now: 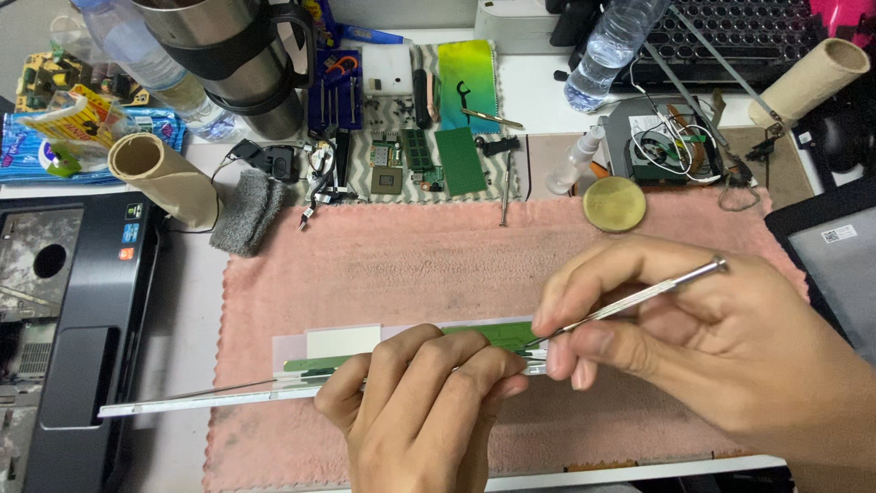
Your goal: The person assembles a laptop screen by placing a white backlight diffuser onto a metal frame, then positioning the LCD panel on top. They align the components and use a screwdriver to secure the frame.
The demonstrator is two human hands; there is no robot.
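The left hand [415, 411] hides the middle of the green strip [497, 333]; the tool's [630, 306] tip is too small to tell; the laptop [64, 338] is cut off at the frame's left edge.

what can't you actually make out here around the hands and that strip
- Head view: the middle of the long white strip is hidden under the left hand.
- The tip of the thin metal tool in the right hand is too small to tell where it touches the green board.
- The dark laptop base is cut off by the left edge.
- The small parts on the patterned mat are too tiny to identify.
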